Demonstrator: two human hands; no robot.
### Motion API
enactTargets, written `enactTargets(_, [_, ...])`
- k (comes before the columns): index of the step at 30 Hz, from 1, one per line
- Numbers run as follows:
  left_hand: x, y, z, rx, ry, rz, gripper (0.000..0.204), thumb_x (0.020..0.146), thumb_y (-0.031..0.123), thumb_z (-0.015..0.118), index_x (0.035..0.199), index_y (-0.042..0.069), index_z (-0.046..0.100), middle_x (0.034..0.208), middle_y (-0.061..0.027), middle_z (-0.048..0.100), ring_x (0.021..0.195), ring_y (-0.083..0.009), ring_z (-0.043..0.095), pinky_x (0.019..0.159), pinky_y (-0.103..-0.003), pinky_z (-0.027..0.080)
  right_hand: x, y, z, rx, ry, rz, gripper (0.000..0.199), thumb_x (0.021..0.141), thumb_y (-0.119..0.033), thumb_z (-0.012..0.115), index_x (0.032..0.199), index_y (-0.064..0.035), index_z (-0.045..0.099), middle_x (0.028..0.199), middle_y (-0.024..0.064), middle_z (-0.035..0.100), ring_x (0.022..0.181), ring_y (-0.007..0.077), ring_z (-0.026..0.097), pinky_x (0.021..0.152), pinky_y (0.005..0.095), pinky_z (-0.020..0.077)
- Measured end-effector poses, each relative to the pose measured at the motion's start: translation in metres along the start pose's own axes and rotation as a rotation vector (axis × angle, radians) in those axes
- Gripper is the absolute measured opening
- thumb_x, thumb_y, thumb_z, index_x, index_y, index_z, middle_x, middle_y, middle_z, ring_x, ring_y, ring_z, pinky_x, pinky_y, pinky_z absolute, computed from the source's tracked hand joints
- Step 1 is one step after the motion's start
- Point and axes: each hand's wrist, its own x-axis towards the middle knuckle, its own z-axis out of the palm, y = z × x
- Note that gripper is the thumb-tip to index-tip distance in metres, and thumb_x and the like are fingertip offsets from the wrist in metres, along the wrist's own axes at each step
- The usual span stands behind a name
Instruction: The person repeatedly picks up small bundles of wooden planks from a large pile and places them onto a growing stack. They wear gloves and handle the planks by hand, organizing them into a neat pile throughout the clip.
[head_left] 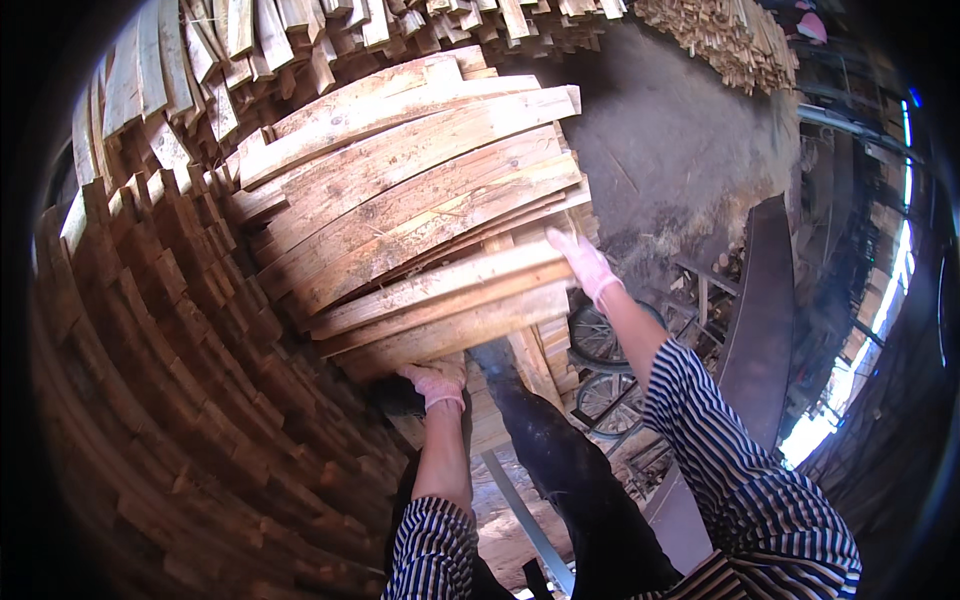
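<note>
A few loose wooden planks point(450, 325) lie side by side between my hands, at the near edge of a stack of wider boards point(430, 190). My left hand point(437, 382), in a pink glove, is closed on their near lower edge; its fingertips are partly hidden beneath the wood. Also in a pink glove, my right hand point(585, 265) grips the right end of these planks, with its fingers at the top edge. Dust and wood chips speckle the boards behind. Striped sleeves cover both my upper forearms.
Tall rows of stacked wood point(200, 400) rise close on the left, with more piles point(270, 40) at the back. Spoked wheels point(600, 335) stand right of the stack. A dark metal beam point(760, 320) runs along the right. Bare ground point(680, 130) shows at back right.
</note>
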Motion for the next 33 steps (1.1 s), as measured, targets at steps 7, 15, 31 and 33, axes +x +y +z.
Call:
enactTargets(7, [-0.019, 0.009, -0.047, 0.031, -0.034, 0.042, 0.098, 0.077, 0.091, 0.047, 0.150, 0.026, 0.043, 0.156, 0.0055, 0.043, 0.141, -0.0219, 0.039, 0.114, -0.047, 0.036, -0.020, 0.065, 0.028, -1.286, 0.049, -0.093, 0.072, 0.081, -0.044, 0.076, 0.140, -0.0075, 0.055, 0.145, 0.0173, 0.052, 0.129, 0.0313, 0.056, 0.106, 0.0409, 0.0458])
enactTargets(15, [-0.026, -0.010, -0.015, 0.119, -0.235, -0.035, 0.092, 0.078, 0.078, 0.066, 0.146, 0.018, 0.049, 0.143, -0.0024, 0.056, 0.131, -0.0272, 0.050, 0.104, -0.047, 0.047, -0.003, 0.013, 0.142, -1.055, -0.634, -0.532, 0.095, 0.083, -0.066, 0.066, 0.153, -0.0078, 0.039, 0.150, 0.0227, 0.047, 0.140, 0.0363, 0.045, 0.114, 0.0417, 0.0380])
enactTargets(31, [-0.251, -0.045, 0.031, 0.437, -0.232, 0.015, 0.087, 0.087, 0.055, 0.073, 0.147, 0.001, 0.042, 0.140, -0.0178, 0.056, 0.125, -0.0315, 0.057, 0.107, -0.045, 0.049, -0.169, -0.035, 0.030, -0.840, -0.861, -0.247, 0.127, 0.073, -0.064, 0.079, 0.155, 0.0091, 0.015, 0.128, 0.0243, 0.064, 0.112, 0.0306, 0.064, 0.098, 0.0376, 0.0497])
enactTargets(33, [-0.262, -0.028, 0.035, 0.317, -0.326, -0.075, 0.088, 0.088, 0.062, 0.068, 0.147, 0.002, 0.043, 0.139, -0.0187, 0.057, 0.124, -0.0321, 0.058, 0.106, -0.046, 0.049, -0.172, -0.026, 0.030, -0.493, -0.846, -0.200, 0.113, 0.076, -0.065, 0.076, 0.149, 0.0105, 0.035, 0.121, 0.0208, 0.066, 0.106, 0.0265, 0.066, 0.095, 0.0356, 0.0512])
